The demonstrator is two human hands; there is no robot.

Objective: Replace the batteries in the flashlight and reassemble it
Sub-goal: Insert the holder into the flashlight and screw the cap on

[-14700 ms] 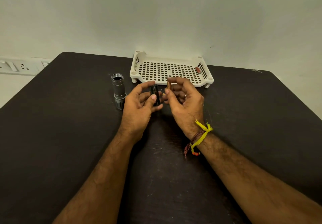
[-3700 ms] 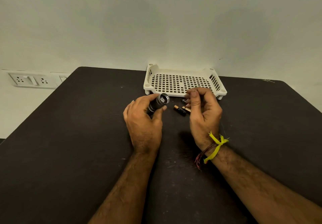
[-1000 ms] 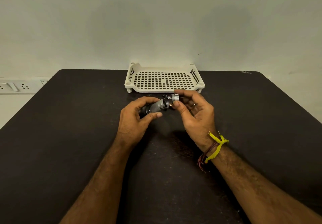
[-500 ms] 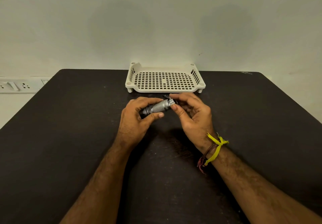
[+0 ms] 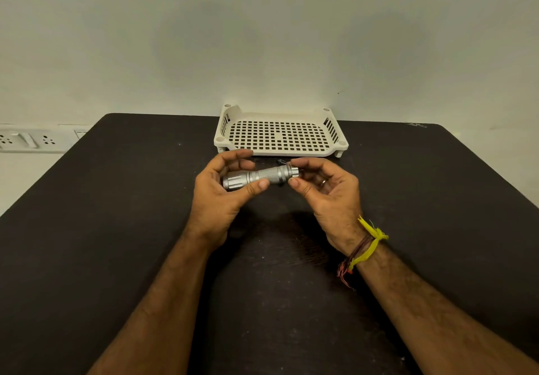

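Note:
A silver metal flashlight lies level in the air above the black table, head to the left and tail cap to the right. My left hand grips its head and body between thumb and fingers. My right hand has thumb and forefinger pinched on the tail cap, which sits on the body's end. A small dark battery lies on the table just behind the flashlight, partly hidden.
A white perforated plastic tray stands at the table's back edge, against the wall, with nothing visible in it. A wall socket strip is at the far left. A yellow thread band is on the right wrist.
The tail cap, held apart from the body a second ago, now sits on the flashlight's end. The flashlight has turned more level and its whole length shows.

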